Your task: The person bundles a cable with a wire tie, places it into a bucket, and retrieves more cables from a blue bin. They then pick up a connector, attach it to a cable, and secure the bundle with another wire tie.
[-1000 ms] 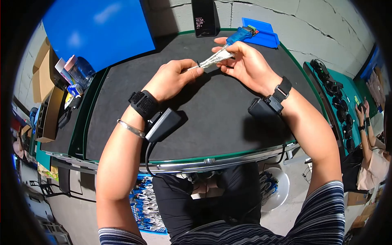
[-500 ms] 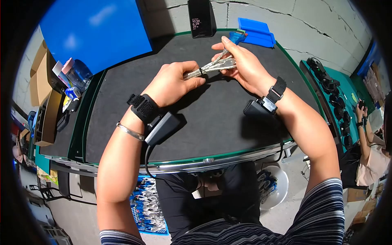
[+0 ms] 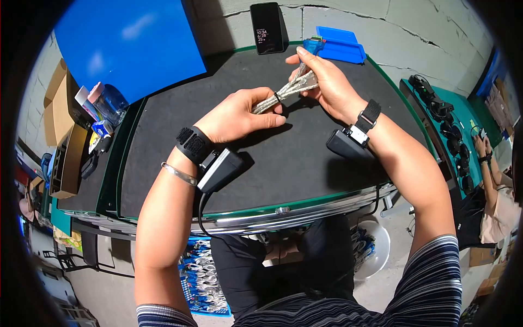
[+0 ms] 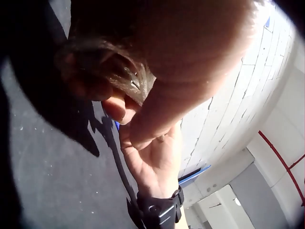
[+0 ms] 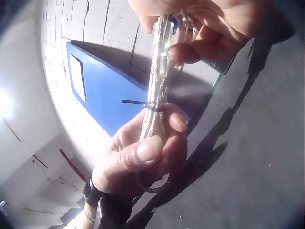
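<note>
A folded bundle of clear-jacketed silver cable [image 3: 294, 87] stretches between both hands above the black mat. A thin black tie [image 5: 136, 101] is wrapped round it, its loose tail sticking out. My left hand [image 3: 239, 115] grips the lower end of the bundle just below the tie, thumb along one side; a small cable loop emerges beneath it in the right wrist view. Higher up, my right hand [image 3: 336, 86] holds the other end between thumb and fingers. Past its thumb sticks out the translucent blue connector [image 3: 312, 44] of the cable. In the left wrist view the bundle [image 4: 131, 78] is mostly in shadow.
A phone [image 3: 267, 28] leans against the wall behind the mat, beside a blue plastic tray [image 3: 342, 44]. At left stand a large blue panel [image 3: 131, 49], a bottle [image 3: 111, 103] and a cardboard box [image 3: 59, 103]. Below are a blue basket [image 3: 207, 312] and a white bucket [image 3: 384, 253] of cables.
The left hand has slid from the tie to below it, so the tie now shows beyond its fingers. The blue connector has drawn in closer to the right thumb and turned more upright.
</note>
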Demonstrator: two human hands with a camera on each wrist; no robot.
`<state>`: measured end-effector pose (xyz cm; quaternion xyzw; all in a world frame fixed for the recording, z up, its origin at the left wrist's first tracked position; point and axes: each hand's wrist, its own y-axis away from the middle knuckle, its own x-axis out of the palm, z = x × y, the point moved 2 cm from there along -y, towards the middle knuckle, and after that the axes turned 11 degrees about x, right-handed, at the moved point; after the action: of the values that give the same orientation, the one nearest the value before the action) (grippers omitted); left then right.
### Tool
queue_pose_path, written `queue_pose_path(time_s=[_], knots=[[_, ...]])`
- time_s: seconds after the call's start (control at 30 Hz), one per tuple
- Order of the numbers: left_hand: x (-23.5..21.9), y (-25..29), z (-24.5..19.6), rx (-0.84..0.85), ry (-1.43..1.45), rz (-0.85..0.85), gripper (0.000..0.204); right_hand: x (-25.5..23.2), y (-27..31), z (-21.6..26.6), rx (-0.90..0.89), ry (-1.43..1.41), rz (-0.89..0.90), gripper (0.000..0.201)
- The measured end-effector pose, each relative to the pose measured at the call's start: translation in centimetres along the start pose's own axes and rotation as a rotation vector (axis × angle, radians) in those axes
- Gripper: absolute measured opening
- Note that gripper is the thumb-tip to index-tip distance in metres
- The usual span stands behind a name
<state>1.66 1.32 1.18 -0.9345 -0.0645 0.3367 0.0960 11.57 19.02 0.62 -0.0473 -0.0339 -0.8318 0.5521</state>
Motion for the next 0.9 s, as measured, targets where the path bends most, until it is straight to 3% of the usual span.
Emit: queue_pose_path(time_s=[0.13, 0.2, 0.3, 0.7, 0.77, 0.9], knots=[[-0.3, 0.0, 0.0, -0.033, -0.025, -0.013, 0.029, -0.3, 0.1, 0.5, -0.032, -0.036, -0.028, 0.041], [-0.5, 0.0, 0.7, 0.083, -0.139, -0.093, 0.027, -0.6, -0.2, 0.5, -0.042, -0.047, -0.030, 0.041], [-1.0, 0.2, 0.4, -0.100, -0.226, -0.170, 0.034, -0.6, -0.2, 0.4, -0.073, -0.042, -0.070, 0.042], [-1.0, 0.3, 0.1, -0.210, -0.207, -0.148, 0.037, -0.5, -0.7, 0.0, 0.005, -0.253, 0.059, 0.049], [-1.0, 0.3, 0.6, -0.200, -0.215, -0.141, 0.037, -1.0, -1.2, -0.2, 0.050, -0.397, 0.207, 0.043], [-1.3, 0.1, 0.7, -0.182, -0.264, -0.145, 0.036, -0.8, -1.0, 0.0, 0.030, -0.329, 0.197, 0.040]])
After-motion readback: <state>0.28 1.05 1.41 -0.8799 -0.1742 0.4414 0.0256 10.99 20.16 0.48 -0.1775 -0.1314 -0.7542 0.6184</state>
